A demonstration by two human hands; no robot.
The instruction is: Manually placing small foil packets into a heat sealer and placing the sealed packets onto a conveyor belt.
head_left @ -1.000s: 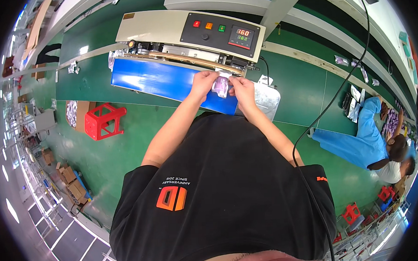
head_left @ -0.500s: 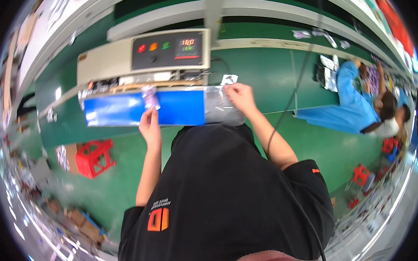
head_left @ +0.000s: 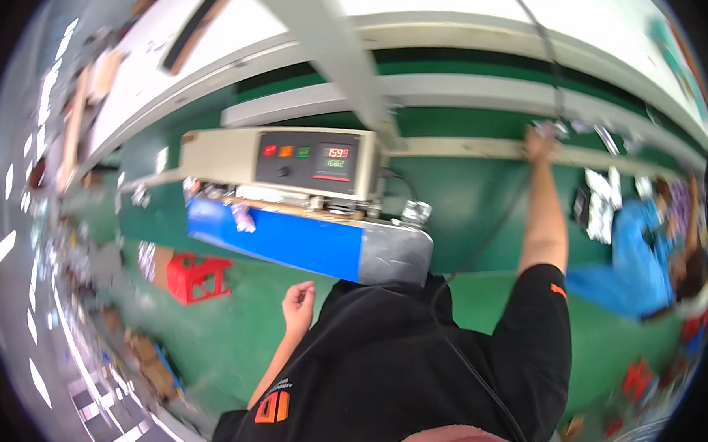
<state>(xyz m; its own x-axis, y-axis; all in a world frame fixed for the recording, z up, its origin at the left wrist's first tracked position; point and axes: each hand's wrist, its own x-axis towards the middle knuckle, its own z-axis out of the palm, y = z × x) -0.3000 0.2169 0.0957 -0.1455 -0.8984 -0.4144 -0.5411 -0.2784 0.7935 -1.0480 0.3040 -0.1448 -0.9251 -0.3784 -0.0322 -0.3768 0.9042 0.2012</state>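
A beige band sealing machine (head_left: 221, 156) with a dark control panel stands on the green table. Along its front runs a blue conveyor belt (head_left: 292, 243), ending at a bare metal plate (head_left: 391, 251). One small shiny purplish packet (head_left: 243, 218) lies on the belt's left part, against the sealing slot. Below the belt, my left hand (head_left: 298, 304) hangs off it with curled fingers and nothing visible in them. My right hand (head_left: 539, 145) reaches to the table's far side, at a small silvery packet (head_left: 555, 129); its fingertips are blurred. A silvery piece (head_left: 415, 213) sits beside the metal plate.
Several silvery packets (head_left: 606, 139) lie along the far ledge. A black cable (head_left: 548, 47) hangs down on the right. Further right, a person in blue clothing (head_left: 628, 244) works near silvery bags (head_left: 600, 202). A red stool (head_left: 194, 277) stands on the floor at left.
My left hand has let go of the purplish packet and drawn back from the belt. That packet sits further left. My right hand has moved from the metal plate to the far packets. The view has shifted.
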